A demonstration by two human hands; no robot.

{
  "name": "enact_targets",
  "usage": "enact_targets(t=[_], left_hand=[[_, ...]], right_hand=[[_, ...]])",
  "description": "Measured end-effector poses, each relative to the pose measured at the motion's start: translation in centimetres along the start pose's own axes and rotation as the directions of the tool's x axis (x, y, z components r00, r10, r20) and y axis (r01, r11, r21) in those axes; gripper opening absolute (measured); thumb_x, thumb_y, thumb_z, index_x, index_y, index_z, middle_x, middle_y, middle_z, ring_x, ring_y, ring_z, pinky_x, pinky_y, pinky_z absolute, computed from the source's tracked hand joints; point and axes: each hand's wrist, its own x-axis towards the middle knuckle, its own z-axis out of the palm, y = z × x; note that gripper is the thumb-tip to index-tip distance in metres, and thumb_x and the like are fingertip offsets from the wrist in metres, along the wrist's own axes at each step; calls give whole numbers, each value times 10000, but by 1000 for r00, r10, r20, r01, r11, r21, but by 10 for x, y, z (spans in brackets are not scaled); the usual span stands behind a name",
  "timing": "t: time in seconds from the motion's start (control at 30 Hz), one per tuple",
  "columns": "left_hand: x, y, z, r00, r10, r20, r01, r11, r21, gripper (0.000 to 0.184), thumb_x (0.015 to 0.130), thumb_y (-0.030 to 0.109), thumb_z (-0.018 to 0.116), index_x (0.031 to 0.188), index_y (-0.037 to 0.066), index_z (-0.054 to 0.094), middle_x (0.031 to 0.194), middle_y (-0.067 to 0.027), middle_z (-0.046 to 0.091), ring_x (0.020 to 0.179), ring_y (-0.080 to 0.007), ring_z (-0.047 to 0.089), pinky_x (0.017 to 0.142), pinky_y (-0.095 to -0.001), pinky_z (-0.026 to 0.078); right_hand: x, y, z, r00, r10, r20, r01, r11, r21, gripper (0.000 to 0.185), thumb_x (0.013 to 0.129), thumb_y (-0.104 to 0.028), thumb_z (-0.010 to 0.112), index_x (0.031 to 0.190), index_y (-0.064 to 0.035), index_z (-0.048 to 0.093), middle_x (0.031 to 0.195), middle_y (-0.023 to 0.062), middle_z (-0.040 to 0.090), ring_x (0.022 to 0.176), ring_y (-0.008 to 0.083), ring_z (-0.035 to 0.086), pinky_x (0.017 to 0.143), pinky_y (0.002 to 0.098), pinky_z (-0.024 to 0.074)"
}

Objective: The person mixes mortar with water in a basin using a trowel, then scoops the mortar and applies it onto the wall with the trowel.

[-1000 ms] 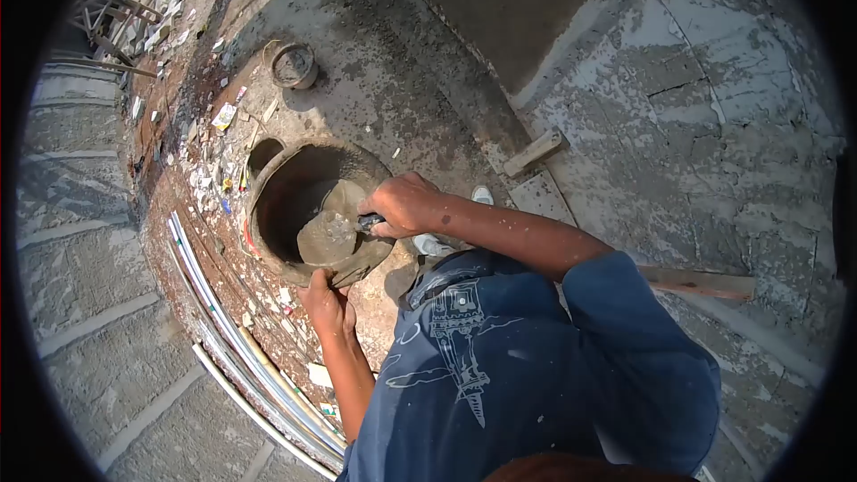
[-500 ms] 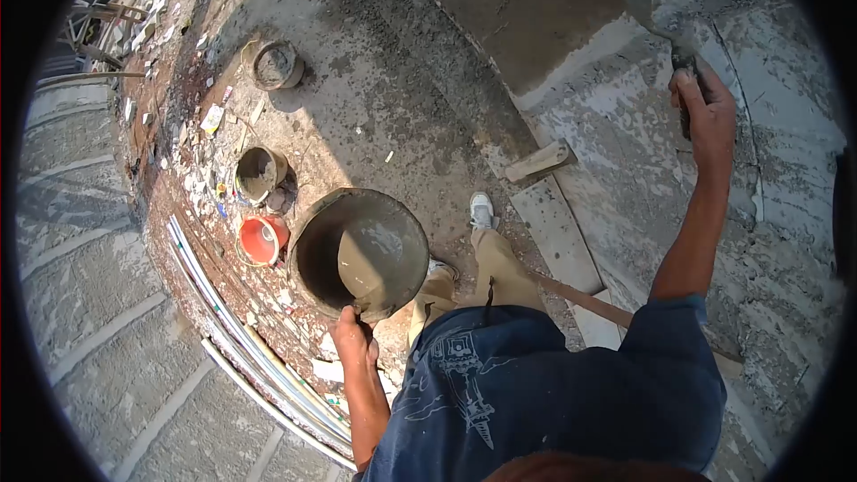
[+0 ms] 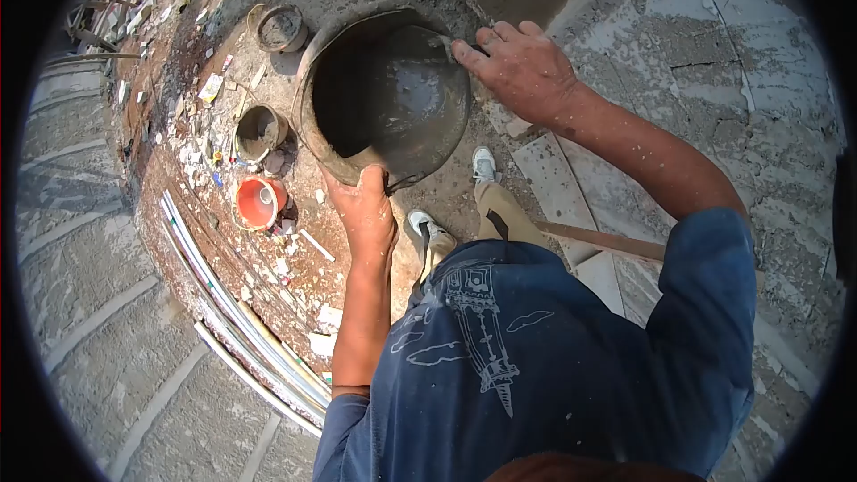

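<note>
A large mortar-crusted bucket (image 3: 308, 107) is held up in front of me, tilted so that its inside shows. Wet grey mortar (image 3: 415, 89) lies in it, partly in shadow. My left hand (image 3: 361, 205) is closed on the near rim, thumb uppermost. At the bucket's right rim is my right hand (image 3: 522, 71), fingers curled. A grey piece by its fingertips, just inside the rim, looks like part of the trowel (image 3: 445, 46); the handle and most of the blade are hidden.
Two small mortar-stained buckets (image 3: 279, 29) (image 3: 260, 132) and a red bucket (image 3: 259, 203) stand on the ground to the left. Long pipes (image 3: 237, 321) curve along the lower left among rubble. A wooden bar (image 3: 607, 241) lies right of my legs, beside a rough plastered surface (image 3: 678, 152).
My right hand has come down and left from the plastered surface, where it held the trowel, to the bucket's rim. My left hand has raised the bucket farther up in view.
</note>
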Motion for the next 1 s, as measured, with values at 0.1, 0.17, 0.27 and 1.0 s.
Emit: enact_targets(t=[0.1,0.17,0.27,1.0], left_hand=[[-8,23,-9,973,227,43,-231,968,102,558,853,-35,537,1399,-26,423,1193,-96,597,991,-158,593,908,-291,481],[-11,31,-24,970,233,65,-238,967,93,584,856,-26,531,1426,-30,402,1193,-90,592,990,-153,579,911,-288,473],[-20,31,-54,994,81,66,-83,996,17,760,854,-12,522,1546,-11,205,1440,-158,413,1240,-213,459,1067,-316,364],[-25,-128,-109,621,-555,-554,556,810,-187,270,860,35,584,1118,-38,551,954,-129,625,842,-250,644,757,-413,566]], right_hand=[[18,-23,11,994,-28,104,13,990,137,324,830,-141,642,1143,-175,719,955,70,695,996,244,685,843,396,538],[24,-31,23,987,-3,160,-47,952,303,348,802,-199,673,1145,-181,730,961,91,718,964,278,692,845,417,547],[31,-59,40,955,-2,296,-167,823,542,411,761,-302,725,1159,-201,741,1018,109,747,951,325,698,864,456,552],[-105,36,317,722,-25,692,-667,-292,685,453,855,-253,762,1236,-16,700,885,12,700,773,83,585,709,268,480]])
